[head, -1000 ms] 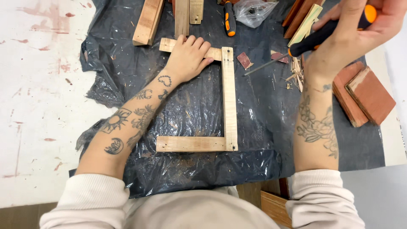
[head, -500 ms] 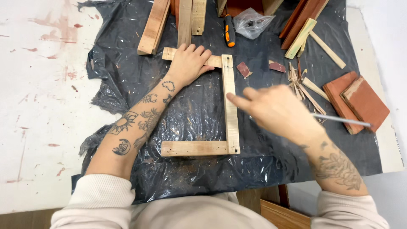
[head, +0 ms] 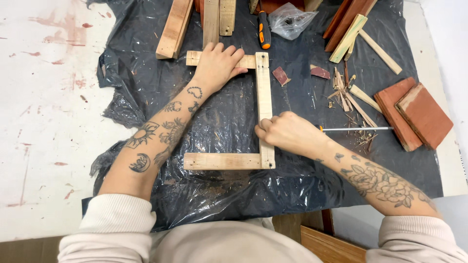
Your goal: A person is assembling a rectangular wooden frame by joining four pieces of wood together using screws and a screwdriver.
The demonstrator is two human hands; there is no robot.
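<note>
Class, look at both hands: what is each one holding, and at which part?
The left hand presses flat on the wooden frame's top strip. The right hand grips its long side strip, near the middle.

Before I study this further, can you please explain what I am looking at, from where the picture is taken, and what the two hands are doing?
The picture comes from a camera worn on a person's head, looking down at their own bare hands; there is no machine. A crumpled black plastic sheet covers part of a paint-stained white table. On it lies a three-sided frame of pale wooden strips. The left hand lies flat on the frame's top strip. The right hand is closed over the long side strip, and a thin metal rod shows beside it; whether the hand holds it I cannot tell. Reddish wooden blocks and wood splinters lie to the right.
</note>
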